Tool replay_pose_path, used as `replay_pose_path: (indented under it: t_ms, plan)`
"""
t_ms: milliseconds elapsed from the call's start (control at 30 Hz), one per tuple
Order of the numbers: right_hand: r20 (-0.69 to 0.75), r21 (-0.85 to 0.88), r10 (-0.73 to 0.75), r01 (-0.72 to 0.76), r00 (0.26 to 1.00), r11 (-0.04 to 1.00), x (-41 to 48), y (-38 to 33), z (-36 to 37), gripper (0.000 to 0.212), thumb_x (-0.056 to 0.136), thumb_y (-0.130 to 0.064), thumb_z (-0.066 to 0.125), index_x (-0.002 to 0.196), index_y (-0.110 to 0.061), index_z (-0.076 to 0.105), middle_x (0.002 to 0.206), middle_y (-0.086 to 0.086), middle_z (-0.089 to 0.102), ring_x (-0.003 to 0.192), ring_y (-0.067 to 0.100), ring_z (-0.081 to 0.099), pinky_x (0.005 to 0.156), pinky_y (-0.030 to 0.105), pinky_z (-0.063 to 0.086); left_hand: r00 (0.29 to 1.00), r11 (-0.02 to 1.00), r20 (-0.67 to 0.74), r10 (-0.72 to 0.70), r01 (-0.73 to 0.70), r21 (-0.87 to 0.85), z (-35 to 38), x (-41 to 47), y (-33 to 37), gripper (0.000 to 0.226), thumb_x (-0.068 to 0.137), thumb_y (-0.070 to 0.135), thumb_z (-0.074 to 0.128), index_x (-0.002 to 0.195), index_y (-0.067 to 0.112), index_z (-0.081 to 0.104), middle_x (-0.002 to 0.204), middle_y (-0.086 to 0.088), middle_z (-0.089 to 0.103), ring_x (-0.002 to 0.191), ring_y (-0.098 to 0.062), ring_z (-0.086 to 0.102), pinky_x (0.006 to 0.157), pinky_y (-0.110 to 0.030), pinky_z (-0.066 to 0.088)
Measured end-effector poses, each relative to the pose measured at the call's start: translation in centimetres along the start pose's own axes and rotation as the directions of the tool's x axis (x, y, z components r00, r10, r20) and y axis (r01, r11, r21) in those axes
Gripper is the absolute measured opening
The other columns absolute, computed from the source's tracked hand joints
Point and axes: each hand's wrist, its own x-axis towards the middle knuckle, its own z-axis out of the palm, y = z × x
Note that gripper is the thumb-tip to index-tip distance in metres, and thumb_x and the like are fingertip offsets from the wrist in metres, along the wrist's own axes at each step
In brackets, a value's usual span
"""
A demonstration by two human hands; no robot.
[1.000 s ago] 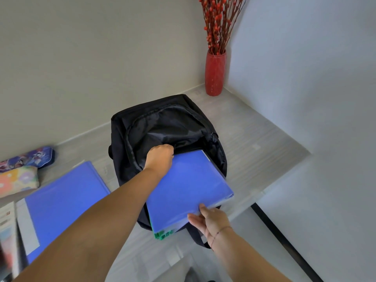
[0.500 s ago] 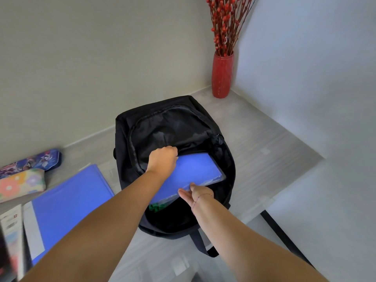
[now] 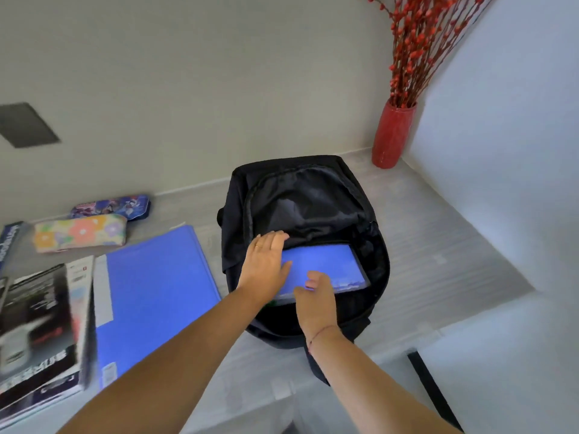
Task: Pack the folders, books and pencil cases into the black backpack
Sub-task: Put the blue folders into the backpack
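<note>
- Your black backpack lies unzipped on the grey table, mouth gaping toward you, and it's the landmark for everything else here.
- A blue folder sits inside the main compartment, near edge still showing at the opening, with a bit of something green peeking from under it.
- Your left hand is open and flat, palm down on the left part of that folder, fingers spread toward the backpack's lining. Not gripping anything.
- Your right hand is at the folder's near edge, fingers loosely curled, tips touching the edge. Looks more like a push than a grab, so I'd call it open too.
- Just left of the backpack: a second blue folder flat on the table.
- Further left: a stack of books, blurry.
- Behind those, left of the backpack by the wall: a floral pencil case and a dark blue pencil case, touching or nearly.
- Behind-right of the backpack, in the corner: a red vase with red berry branches.
</note>
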Motion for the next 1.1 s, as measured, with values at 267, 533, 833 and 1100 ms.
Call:
replay_pose_path:
  t_ms: [267, 533, 833, 1100]
  plan:
    - [0.433, -0.263, -0.207, 0.343, 0.877, 0.902, -4.2, -0.6, 8.8, 0.030, 0.085, -0.005, 0.052, 0.114, -0.010, 0.058, 0.117, 0.008, 0.063, 0.094, 0.016, 0.056, 0.080, 0.024, 0.043, 0.830, 0.833, -0.125, -0.544, 0.515, -0.202, -7.0, -13.4, -7.5, 0.041, 0.091, 0.021, 0.055, 0.130, 0.012, 0.046, 0.133, -0.004, 0.051, 0.124, -0.026, 0.045, 0.102, -0.034, 0.034]
    - [0.540, -0.560, 0.108, 0.260, 0.835, 0.786, -1.2, 0.1, 19.0, 0.067, 0.085, -0.031, 0.059, 0.144, -0.013, 0.032, 0.135, 0.006, 0.047, 0.110, 0.025, 0.055, 0.073, 0.026, 0.042, 0.308, 0.121, 0.255, -0.917, 0.821, -0.558, -8.8, -19.1, -18.4, 0.044, 0.088, 0.010, 0.056, 0.129, -0.002, 0.047, 0.132, -0.024, 0.052, 0.110, -0.039, 0.059, 0.077, -0.041, 0.051]
    - [0.195, -0.743, 0.080, 0.094, 0.977, 0.662, 3.0, 0.3, 24.0, 0.022, 0.076, -0.029, 0.065, 0.089, -0.017, 0.053, 0.097, 0.006, 0.049, 0.079, 0.027, 0.051, 0.063, 0.025, 0.038, 0.104, -0.260, 0.510, -0.854, 0.764, -0.590, -6.9, -16.7, -24.5, 0.040, 0.076, 0.017, 0.064, 0.111, -0.002, 0.061, 0.105, -0.022, 0.066, 0.083, -0.031, 0.062, 0.066, -0.030, 0.046]
    - [0.225, -0.522, 0.252, -0.102, 0.941, 0.847, 5.6, 0.6, 24.4, 0.006, 0.081, -0.010, 0.058, 0.087, -0.010, 0.059, 0.081, 0.012, 0.048, 0.073, 0.024, 0.049, 0.068, 0.032, 0.039, 0.233, -0.463, 0.732, -0.640, 0.643, -0.610, -7.3, -16.1, -27.3, 0.038, 0.075, 0.008, 0.076, 0.108, -0.007, 0.065, 0.102, -0.022, 0.066, 0.087, -0.034, 0.063, 0.090, -0.048, 0.052]
